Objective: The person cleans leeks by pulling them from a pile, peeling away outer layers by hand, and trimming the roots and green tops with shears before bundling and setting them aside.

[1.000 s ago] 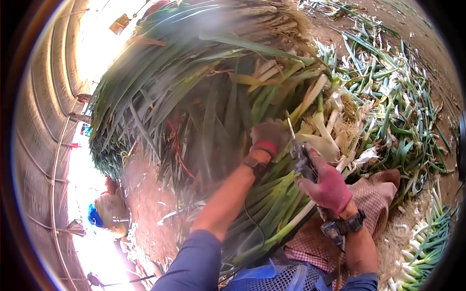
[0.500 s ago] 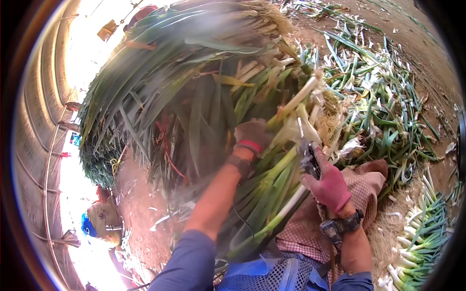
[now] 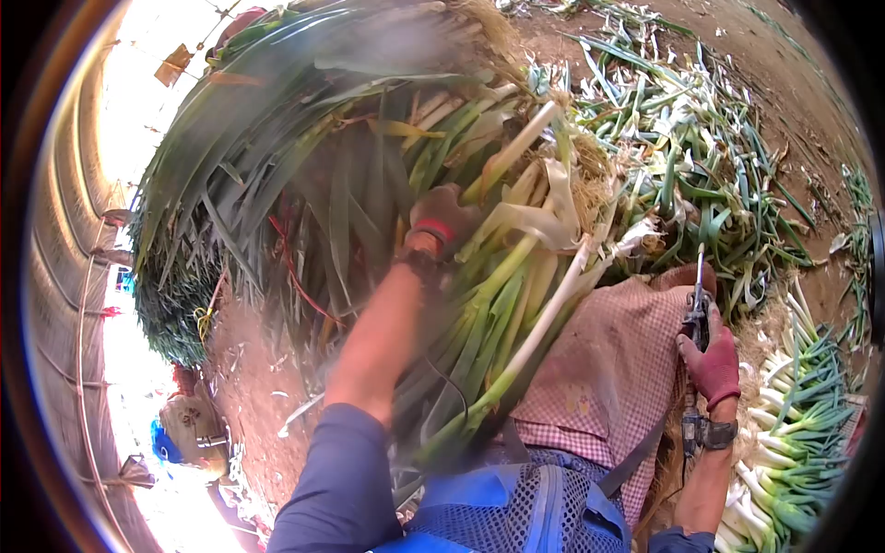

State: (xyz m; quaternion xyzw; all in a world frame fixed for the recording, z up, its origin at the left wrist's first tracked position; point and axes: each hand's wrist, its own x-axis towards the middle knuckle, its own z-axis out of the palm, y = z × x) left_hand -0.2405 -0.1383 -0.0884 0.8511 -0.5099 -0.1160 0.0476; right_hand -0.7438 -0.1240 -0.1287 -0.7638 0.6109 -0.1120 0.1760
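Leek point(image 3: 516, 149) beside left hand point(image 3: 445, 216), arm point(image 3: 376, 339) outstretched

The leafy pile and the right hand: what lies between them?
The checked cloth lies between the right hand and the leafy pile, in the head view.

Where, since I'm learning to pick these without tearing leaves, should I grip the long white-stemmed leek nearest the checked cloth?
I'd grip the leek by its bare white stem, coming from above on the checked cloth side. There it looks slim, straight and exposed, while its green end lies among other leaves.
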